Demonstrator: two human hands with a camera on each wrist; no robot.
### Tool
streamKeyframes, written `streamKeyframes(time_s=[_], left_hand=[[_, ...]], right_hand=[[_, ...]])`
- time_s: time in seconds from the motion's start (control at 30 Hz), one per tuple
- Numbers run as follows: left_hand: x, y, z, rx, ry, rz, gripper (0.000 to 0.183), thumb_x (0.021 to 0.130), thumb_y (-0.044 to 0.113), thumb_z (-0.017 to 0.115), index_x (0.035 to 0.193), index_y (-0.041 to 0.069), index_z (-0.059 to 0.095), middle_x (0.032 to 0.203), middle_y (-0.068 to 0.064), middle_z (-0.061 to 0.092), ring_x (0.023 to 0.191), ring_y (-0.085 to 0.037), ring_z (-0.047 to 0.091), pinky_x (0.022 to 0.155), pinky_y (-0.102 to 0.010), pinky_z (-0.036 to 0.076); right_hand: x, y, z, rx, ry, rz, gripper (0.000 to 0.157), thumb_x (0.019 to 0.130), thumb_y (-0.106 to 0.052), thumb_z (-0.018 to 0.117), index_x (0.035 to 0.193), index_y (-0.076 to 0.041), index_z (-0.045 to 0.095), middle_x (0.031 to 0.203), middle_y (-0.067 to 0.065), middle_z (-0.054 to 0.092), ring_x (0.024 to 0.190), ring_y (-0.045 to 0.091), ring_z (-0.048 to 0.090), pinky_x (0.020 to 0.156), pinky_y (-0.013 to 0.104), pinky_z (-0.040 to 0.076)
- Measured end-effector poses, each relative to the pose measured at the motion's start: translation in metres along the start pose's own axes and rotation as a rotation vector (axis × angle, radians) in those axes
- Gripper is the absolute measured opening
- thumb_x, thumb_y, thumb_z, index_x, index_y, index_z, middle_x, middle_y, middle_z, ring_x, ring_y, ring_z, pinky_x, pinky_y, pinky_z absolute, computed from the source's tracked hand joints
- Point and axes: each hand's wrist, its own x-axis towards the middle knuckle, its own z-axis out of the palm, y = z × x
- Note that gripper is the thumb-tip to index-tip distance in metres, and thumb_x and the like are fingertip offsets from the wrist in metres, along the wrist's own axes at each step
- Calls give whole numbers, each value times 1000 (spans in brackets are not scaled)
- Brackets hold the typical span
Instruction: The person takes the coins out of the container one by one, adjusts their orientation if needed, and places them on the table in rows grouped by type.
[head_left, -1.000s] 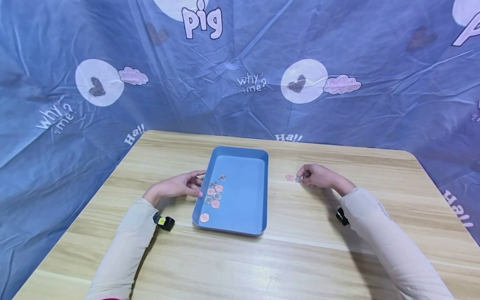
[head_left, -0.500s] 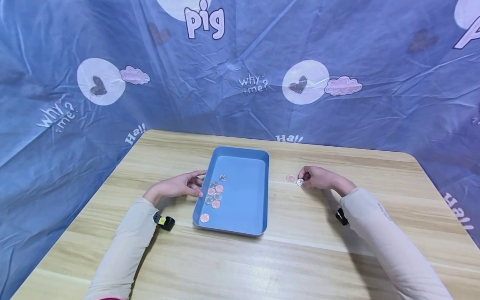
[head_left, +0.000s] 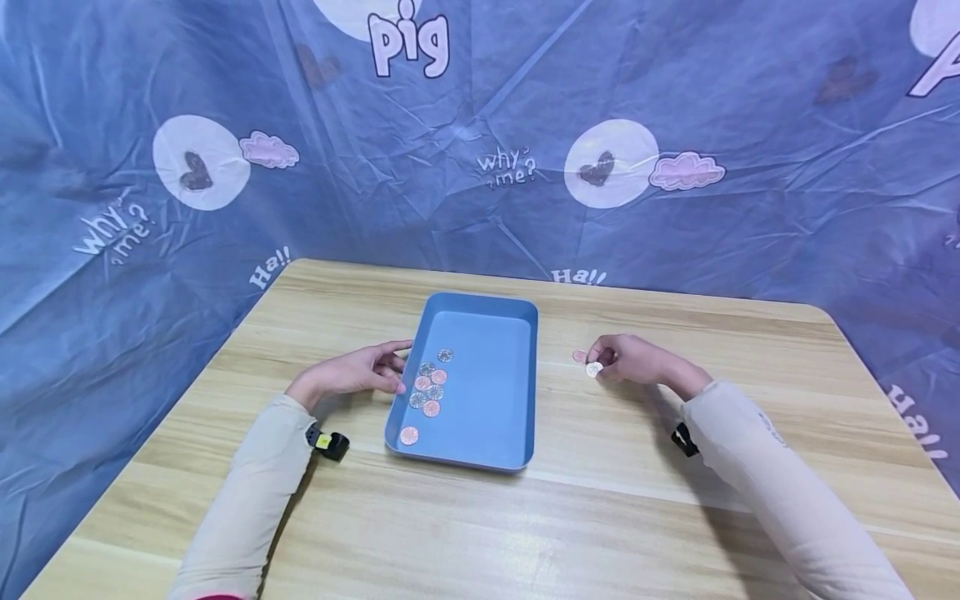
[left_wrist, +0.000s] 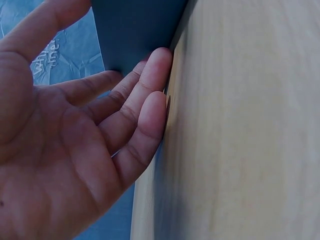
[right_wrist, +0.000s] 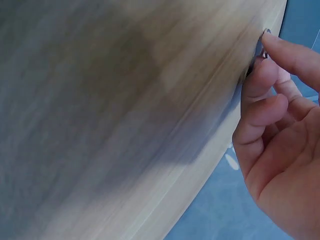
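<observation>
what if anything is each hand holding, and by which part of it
The right hand pinches a silvery coin by its right side. The left hand grips nothing; it touches the left side of the blue tray.

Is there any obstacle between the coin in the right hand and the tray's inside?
Yes: the raised right wall of the blue tray stands between them. A pinkish coin also lies beside the held coin, toward the tray.

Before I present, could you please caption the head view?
Right hand pinches pale round coin; left hand touches blue rectangular tray of coppery and grey coins.
</observation>
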Motion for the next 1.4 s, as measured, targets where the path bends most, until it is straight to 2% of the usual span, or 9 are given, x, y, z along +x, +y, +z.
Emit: streamKeyframes(time_s=[0.37,0.63,0.87,1.03,1.23,1.4], left_hand=[[0,1,-1,-13,10,6,90,87,17,70,155,4,11,134,-27,49,102,-18,60,94,-25,46],[0,2,0,-1,14,4,90,88,18,70,155,4,11,133,-27,49,103,-18,61,94,-25,46],[0,1,0,2,16,-2,90,88,18,70,155,5,11,133,-26,49,103,-18,60,97,-28,46],[1,1,0,0,12,0,90,88,18,69,155,5,11,133,-26,49,103,-18,60,95,-26,46],[1,1,-1,15,12,2,89,89,19,69,155,5,11,133,-25,50,104,-18,61,94,-25,46],[0,1,0,16,12,0,89,89,20,69,155,5,11,133,-25,50,104,-19,60,94,-26,46]], right_hand=[[2,-7,9,-2,-7,-71,19,80,5,65,99,5,60,85,8,59,76,14,49,62,21,44],[0,-13,14,28,-49,-19,17,86,-1,65,100,4,58,80,6,56,64,14,51,57,23,46],[2,-15,15,-9,-63,7,16,87,-3,65,100,2,59,79,4,56,63,15,51,55,23,44],[2,-16,16,-24,-69,26,17,88,-5,65,102,1,58,76,2,53,62,14,49,54,22,42],[1,-14,15,19,-79,13,21,88,-7,65,105,2,56,78,3,52,62,14,48,52,22,41],[-3,-11,9,92,-85,-18,24,91,-7,60,111,4,54,85,8,56,63,14,50,51,22,42]])
